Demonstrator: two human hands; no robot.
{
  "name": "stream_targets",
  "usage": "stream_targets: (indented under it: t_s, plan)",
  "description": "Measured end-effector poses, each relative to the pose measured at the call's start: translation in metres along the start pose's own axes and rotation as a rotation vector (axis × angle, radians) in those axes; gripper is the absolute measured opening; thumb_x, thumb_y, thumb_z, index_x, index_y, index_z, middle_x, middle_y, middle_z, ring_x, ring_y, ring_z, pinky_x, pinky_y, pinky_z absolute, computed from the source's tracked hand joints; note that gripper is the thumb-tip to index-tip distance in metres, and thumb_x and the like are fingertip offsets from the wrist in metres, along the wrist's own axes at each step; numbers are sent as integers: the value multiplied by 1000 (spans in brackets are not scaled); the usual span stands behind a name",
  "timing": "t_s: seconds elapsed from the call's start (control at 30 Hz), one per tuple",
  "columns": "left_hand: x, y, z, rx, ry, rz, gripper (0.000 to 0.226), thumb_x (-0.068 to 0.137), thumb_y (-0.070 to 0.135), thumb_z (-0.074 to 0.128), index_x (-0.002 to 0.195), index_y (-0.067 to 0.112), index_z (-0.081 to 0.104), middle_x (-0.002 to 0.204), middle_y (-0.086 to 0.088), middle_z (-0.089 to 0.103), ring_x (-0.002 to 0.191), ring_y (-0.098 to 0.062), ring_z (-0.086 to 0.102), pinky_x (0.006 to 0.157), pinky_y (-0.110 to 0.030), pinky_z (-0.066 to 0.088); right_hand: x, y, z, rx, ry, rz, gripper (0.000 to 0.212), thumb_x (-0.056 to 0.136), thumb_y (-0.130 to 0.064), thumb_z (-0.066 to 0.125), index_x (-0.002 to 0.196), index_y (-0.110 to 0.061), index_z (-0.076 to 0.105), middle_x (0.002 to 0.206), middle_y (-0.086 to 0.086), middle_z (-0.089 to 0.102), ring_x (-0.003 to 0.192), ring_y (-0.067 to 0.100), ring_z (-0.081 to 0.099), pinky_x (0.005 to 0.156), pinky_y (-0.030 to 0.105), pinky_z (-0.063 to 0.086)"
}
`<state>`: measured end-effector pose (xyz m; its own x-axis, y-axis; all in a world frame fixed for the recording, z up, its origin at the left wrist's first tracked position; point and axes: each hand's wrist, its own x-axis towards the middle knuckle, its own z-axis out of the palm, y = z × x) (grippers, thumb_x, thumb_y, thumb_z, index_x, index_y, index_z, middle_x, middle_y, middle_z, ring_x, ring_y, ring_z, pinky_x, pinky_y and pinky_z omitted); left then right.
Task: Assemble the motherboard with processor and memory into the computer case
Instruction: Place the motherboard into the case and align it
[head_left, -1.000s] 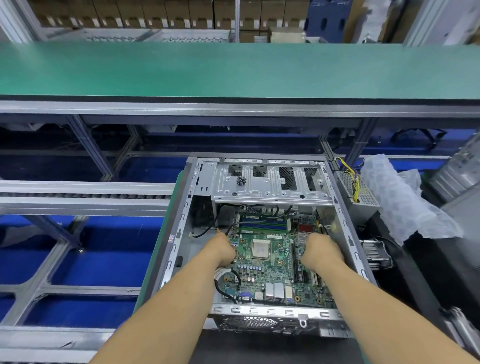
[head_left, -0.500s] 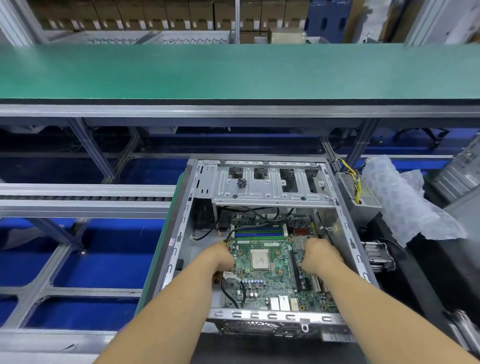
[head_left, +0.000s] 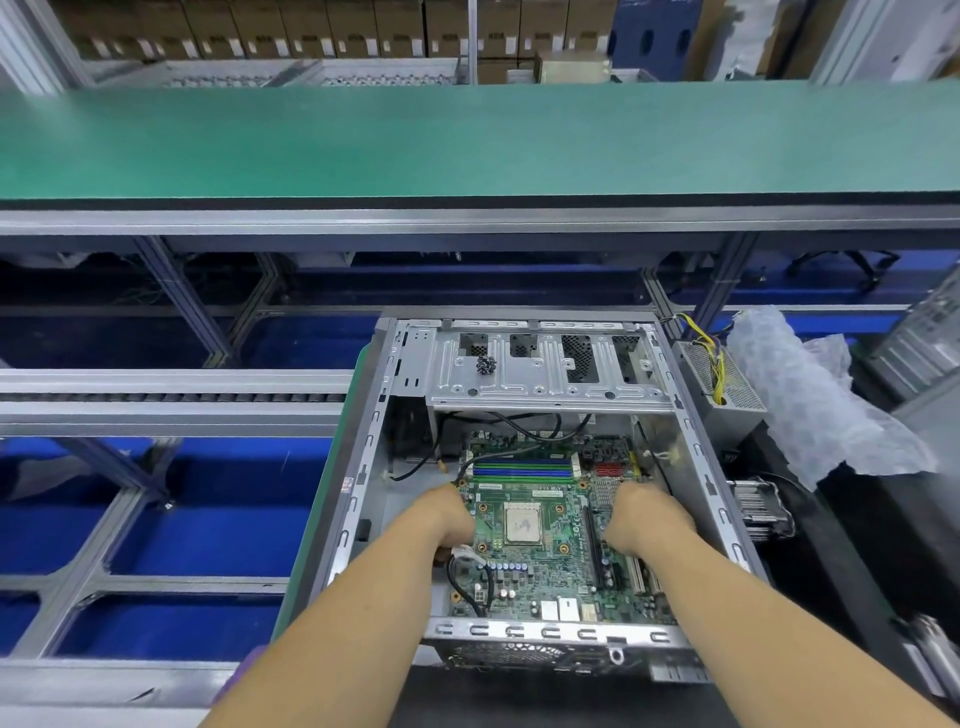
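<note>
An open grey computer case (head_left: 358, 499) lies flat in front of me. Inside it sits the green motherboard (head_left: 550, 577), with a square silver processor (head_left: 522, 524) in its middle and blue and green memory sticks (head_left: 522, 466) along its far edge. My left hand (head_left: 447, 519) grips the board's left edge. My right hand (head_left: 647, 517) grips the board on its right side, fingers curled down onto it. Black cables (head_left: 470, 587) loop over the board's near left corner.
A metal drive cage (head_left: 545, 384) spans the case's far end, with a small pile of dark screws (head_left: 485, 365) on it. A power supply with yellow wires (head_left: 719, 374) and bubble wrap (head_left: 810, 395) lie to the right, a heatsink (head_left: 761, 506) beside them. A green conveyor (head_left: 467, 140) runs beyond.
Both hands have shifted the motherboard slightly toward the near end and settled it lower in the case; the memory sticks now show clear of the drive cage.
</note>
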<state>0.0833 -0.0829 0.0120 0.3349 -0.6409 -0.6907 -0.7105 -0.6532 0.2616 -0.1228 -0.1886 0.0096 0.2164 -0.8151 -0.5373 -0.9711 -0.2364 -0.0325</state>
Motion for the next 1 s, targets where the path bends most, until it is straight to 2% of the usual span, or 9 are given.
stream_targets:
  t_s: [0.07,0.17,0.3,0.4,0.47,0.63,0.8,0.9,1.0]
  plan:
    - [1,-1,0,19,26,2,10,92,2,47,84,7,50,70,-5,44,60,-16,45,53,-27,41,-1,0,1,-21,6,-8,13,91,-9,52,79,-10,52,78,3,54,73,23,62,60,29,49]
    - [4,-3,0,-2,39,-15,19,90,4,50,73,10,45,68,-7,46,59,-18,48,50,-26,40,-2,1,1,-47,35,-32,3,92,-10,54,90,-10,56,75,2,52,78,25,63,62,30,50]
    - [2,-1,1,68,80,-47,3,87,11,53,90,11,54,78,-2,52,78,-22,57,72,-33,50,-4,2,0,-77,45,-59,9,91,-4,50,94,-11,54,75,2,50,78,25,61,63,31,50]
    - [-1,0,3,154,181,-42,25,85,21,58,109,16,53,93,1,57,85,-20,59,73,-32,46,-6,2,0,-90,74,-53,8,90,-6,50,92,-13,55,78,2,53,77,25,60,63,30,49]
    - [-2,0,2,147,257,-24,33,83,23,62,113,18,49,96,1,57,85,-21,58,70,-33,45,-6,2,1,-72,83,-41,8,90,-7,50,87,-13,54,77,1,55,76,24,61,60,29,48]
    - [1,-2,0,36,274,37,32,86,20,66,116,17,56,109,-2,62,95,-23,62,84,-39,55,-6,1,1,-14,76,-6,22,89,-4,50,71,-15,46,73,1,55,66,19,58,55,28,47]
    - [4,-2,1,-60,382,86,25,92,14,59,116,22,55,115,-2,63,94,-24,60,75,-34,50,-7,2,0,14,46,10,16,92,-8,53,77,-11,52,75,2,56,74,22,62,62,29,52]
    - [3,0,2,-20,388,115,34,95,18,57,128,25,55,123,-1,62,100,-25,62,73,-33,49,-7,2,-2,16,23,-1,7,92,-8,53,86,-10,56,76,3,56,78,24,64,65,30,55]
    - [3,8,2,91,386,137,31,97,27,53,127,21,55,121,-4,63,104,-26,61,71,-33,47,-7,1,-4,9,-10,-3,5,92,-8,52,91,-8,57,78,4,58,81,24,66,68,31,57]
